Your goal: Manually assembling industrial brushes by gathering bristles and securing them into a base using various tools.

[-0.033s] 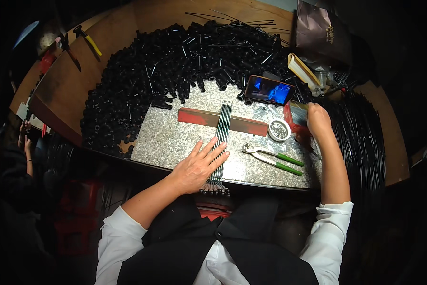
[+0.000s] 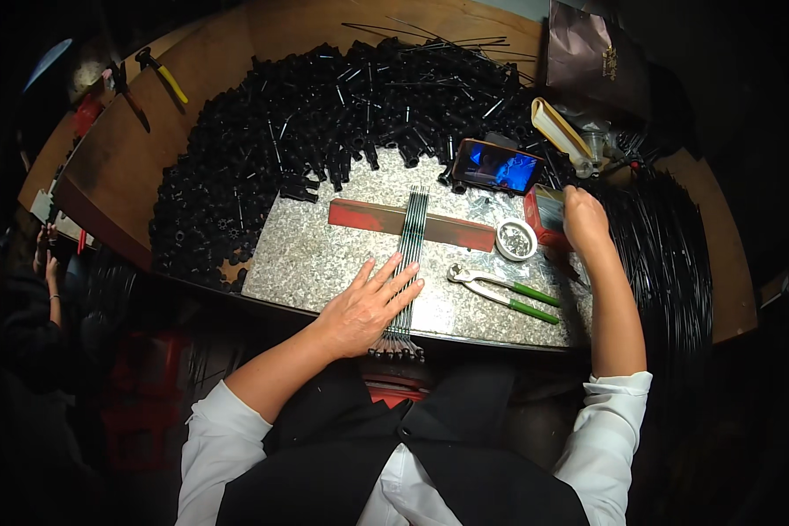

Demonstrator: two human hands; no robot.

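Observation:
My left hand [image 2: 370, 305] lies flat with fingers spread over a row of thin dark cables [image 2: 417, 215]. The cables lie side by side across a red-and-brown bar [image 2: 368, 216], and their black-tipped lower ends hang at the table's near edge. My right hand [image 2: 585, 219] is closed with curled fingers at the right side of a red box with a grey top [image 2: 548, 210]. Whatever those fingers grip is hidden. Beside the bar's right end stands a small white round dish [image 2: 515, 240] of tiny metal pieces. Pincers with green handles [image 2: 508, 294] lie nearer me.
A large heap of black tubular parts [image 2: 263, 131] rings the speckled board [image 2: 289, 254]. A lit phone [image 2: 498, 167] leans behind the dish. Long black cables [image 2: 662, 254] hang at right, below a dark paper bag [image 2: 592, 61]. Another person's hands [image 2: 48, 259] show far left.
My right hand has shifted slightly left, closer over the red box. The left hand and the cables have stayed put.

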